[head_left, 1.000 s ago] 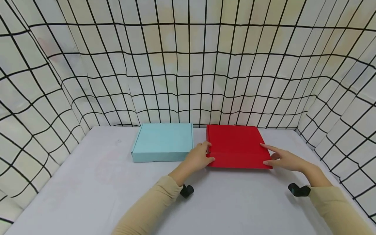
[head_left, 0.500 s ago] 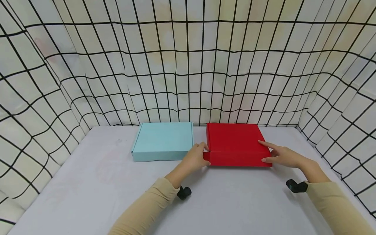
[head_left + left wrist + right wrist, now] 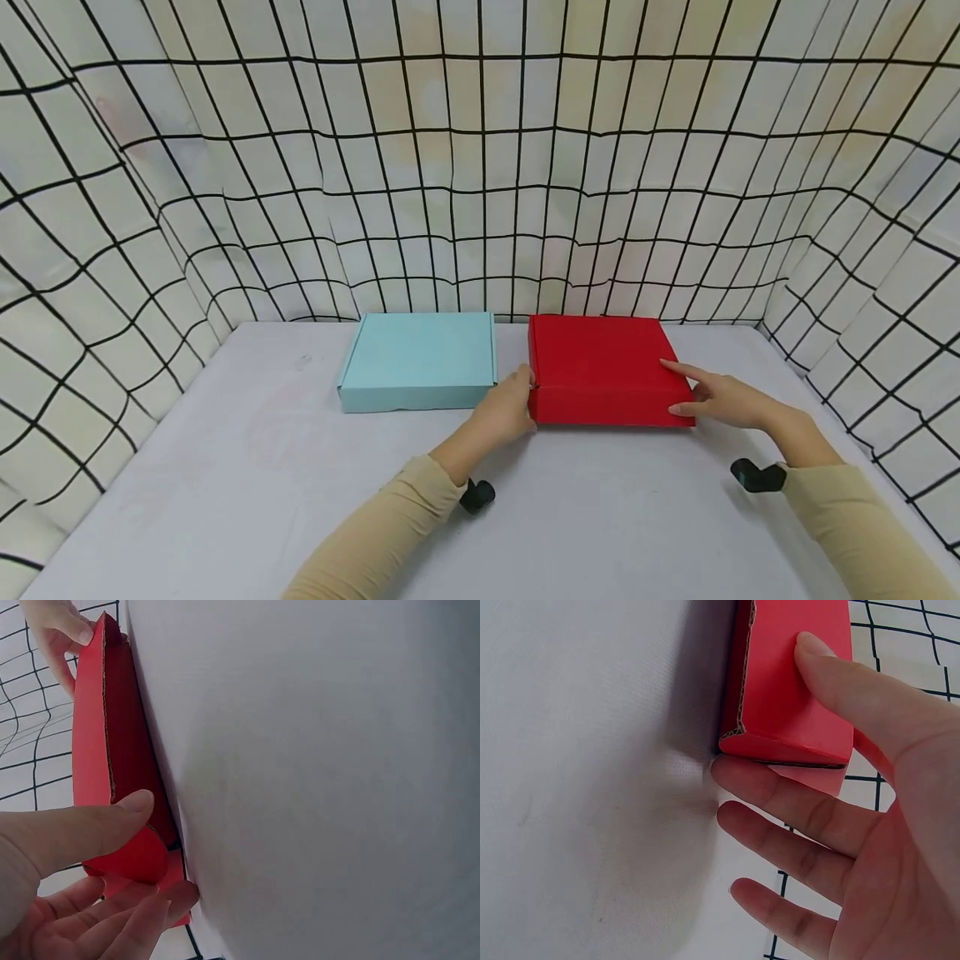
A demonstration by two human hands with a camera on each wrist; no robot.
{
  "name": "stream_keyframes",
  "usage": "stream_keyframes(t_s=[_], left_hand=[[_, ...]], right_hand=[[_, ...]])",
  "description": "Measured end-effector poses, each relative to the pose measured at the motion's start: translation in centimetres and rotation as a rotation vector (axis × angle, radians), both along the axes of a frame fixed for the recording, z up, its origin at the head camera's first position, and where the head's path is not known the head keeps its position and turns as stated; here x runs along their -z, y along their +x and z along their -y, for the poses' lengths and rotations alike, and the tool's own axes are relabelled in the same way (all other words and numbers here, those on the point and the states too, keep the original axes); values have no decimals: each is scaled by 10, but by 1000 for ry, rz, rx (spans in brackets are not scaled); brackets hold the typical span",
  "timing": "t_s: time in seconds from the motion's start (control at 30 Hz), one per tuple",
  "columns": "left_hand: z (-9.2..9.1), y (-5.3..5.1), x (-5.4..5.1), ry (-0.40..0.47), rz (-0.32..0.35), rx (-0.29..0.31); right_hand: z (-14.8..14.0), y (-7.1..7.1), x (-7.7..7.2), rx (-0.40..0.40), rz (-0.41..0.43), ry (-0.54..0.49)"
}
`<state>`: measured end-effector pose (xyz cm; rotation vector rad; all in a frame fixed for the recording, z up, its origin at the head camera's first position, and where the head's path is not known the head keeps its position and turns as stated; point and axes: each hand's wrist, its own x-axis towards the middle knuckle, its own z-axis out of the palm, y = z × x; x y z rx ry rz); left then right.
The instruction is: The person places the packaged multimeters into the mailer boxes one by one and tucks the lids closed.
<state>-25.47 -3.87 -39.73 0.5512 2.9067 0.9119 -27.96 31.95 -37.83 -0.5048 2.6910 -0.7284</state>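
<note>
A red cardboard box (image 3: 600,354) lies at the right of the table's back half, its lid lowered and its front panel facing me. In the head view my left hand (image 3: 506,408) is at the box's front left corner. The left wrist view shows that thumb over a rounded red side tab (image 3: 142,855), with curled fingers on the other side of it. My right hand (image 3: 723,400) touches the front right corner. Its thumb (image 3: 832,664) presses the front panel (image 3: 795,682), while the other fingers extend fairly straight beside and below the corner.
A closed light blue cardboard box (image 3: 420,358) stands left of the red one, a narrow gap between them. Both rest on a white-covered table (image 3: 600,517). White walls with a black grid (image 3: 465,167) rise behind and at both sides.
The red front panel has swung down against the box front. A side tab sticking out at the left half a second ago is folded in, under my left hand. The right hand barely moved.
</note>
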Motion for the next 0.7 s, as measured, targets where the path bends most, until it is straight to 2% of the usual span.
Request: stream_keyframes(t_s=[0.43, 0.7], left_hand=[[4, 7, -3, 1, 36, 21], [1, 11, -6, 23, 74, 34]], right_hand=[[-3, 2, 5, 22, 5, -6], [-7, 4, 9, 42, -25, -31]])
